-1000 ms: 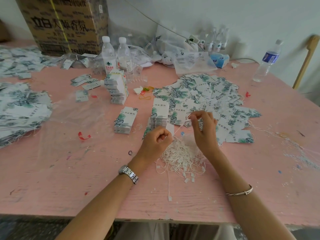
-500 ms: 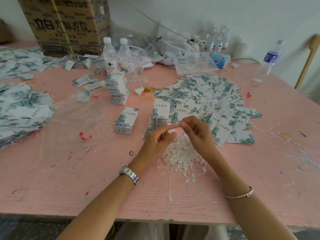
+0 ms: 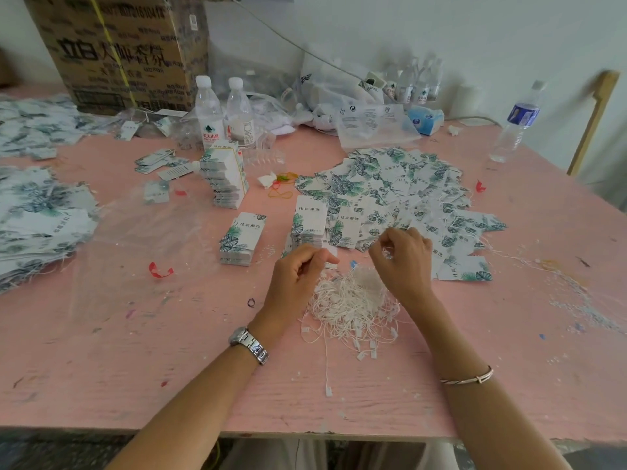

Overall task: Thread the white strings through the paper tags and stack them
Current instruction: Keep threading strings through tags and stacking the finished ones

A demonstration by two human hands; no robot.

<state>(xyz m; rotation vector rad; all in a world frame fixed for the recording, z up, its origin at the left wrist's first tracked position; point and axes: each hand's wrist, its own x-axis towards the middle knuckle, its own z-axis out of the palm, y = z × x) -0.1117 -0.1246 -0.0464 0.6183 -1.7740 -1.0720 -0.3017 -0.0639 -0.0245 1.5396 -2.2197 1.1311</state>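
Pink table [image 3: 135, 368]: carries everything; its near edge is cut off under my forearms.
Paper tags [image 3: 390, 184]: leaf-printed, fanned loose beyond my right hand, and many trail threads, so I judge them strung and waiting to be squared up.
White strings [image 3: 353, 307]: a tangled heap between and just under both wrists, kept close so I can pluck one without reaching.
Left hand [image 3: 298, 269]: fingers curled in, thumb pressed along the forefinger; whether a string lies in that pinch is too fine to see.
Right hand [image 3: 403, 256]: curled narrow over the heap's far edge, fingertips pinching something white, I judge one string's end; it hides the tags beneath.
Neat stack [image 3: 310, 218]: just beyond my left hand, handy for feeding; strung or blank, I can't tell. A second stack [image 3: 241, 242] sits to that hand's left.
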